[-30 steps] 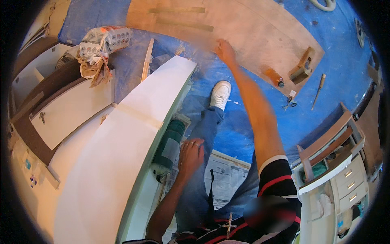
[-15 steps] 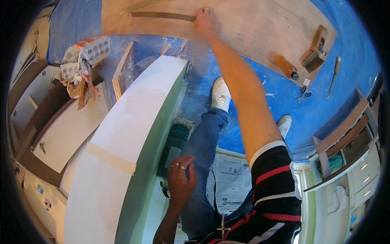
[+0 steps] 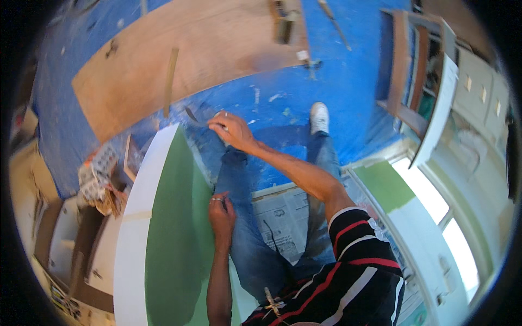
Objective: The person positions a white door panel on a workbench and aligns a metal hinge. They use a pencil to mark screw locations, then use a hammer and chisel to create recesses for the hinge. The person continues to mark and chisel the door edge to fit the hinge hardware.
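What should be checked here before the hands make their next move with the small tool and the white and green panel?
1. Right hand has a grip on the tool: ok, fingers are closed on a small dark blade-like tool.
2. Left hand steadies the panel: ok, it rests at the panel's edge.
3. Tool tip clear of the left hand: ok, the hands are well apart.
4. What kind of tool it is: cannot tell, too small and blurred.
5. Footing: ok, the white shoe stands on the blue sheet.
6. Plywood board clear of the panel: ok, it lies apart.
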A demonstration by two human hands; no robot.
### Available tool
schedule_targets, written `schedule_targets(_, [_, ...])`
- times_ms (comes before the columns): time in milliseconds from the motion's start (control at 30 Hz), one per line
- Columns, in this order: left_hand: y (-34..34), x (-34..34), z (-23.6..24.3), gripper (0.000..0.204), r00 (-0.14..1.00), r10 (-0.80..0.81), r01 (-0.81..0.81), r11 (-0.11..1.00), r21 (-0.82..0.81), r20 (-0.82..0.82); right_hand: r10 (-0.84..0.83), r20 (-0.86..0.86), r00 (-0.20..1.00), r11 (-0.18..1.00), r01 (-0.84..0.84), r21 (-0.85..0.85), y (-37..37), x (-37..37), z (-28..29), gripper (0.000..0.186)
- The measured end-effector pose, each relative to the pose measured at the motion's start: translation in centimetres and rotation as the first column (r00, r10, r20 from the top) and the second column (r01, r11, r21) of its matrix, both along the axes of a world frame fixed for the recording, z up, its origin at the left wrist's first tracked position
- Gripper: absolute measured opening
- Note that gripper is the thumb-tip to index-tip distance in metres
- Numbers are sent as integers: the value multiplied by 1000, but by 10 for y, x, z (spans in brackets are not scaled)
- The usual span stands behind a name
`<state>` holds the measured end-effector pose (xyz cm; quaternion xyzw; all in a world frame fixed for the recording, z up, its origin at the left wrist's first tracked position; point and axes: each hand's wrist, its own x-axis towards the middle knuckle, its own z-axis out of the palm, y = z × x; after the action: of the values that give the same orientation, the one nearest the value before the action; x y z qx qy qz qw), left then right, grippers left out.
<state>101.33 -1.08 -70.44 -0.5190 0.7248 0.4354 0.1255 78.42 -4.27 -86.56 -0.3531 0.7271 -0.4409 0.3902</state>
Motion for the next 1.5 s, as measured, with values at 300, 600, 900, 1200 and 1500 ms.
schedule_targets(300, [36,-147,32,60,817,-477,412,876,-253,-323,-296,-22,955,954,297,42,177,-97,189,25])
schedule_targets(600, [164,-327,111,42,662,-540,698,698,163,-520,-695,576,429,510,860,-26,359,-180,296,41])
schedule_targets(900, [373,-468,153,46,588,-645,804,402,437,-488,-882,458,108,144,989,44,575,-257,304,40])
schedule_targets(1200, [568,-511,157,46,422,-779,791,67,608,-463,-938,257,-233,-242,970,-5,826,-321,318,43])
schedule_targets(1500, [655,-541,156,56,592,-761,503,92,859,-266,-916,187,-355,-350,935,63,924,-386,300,48])
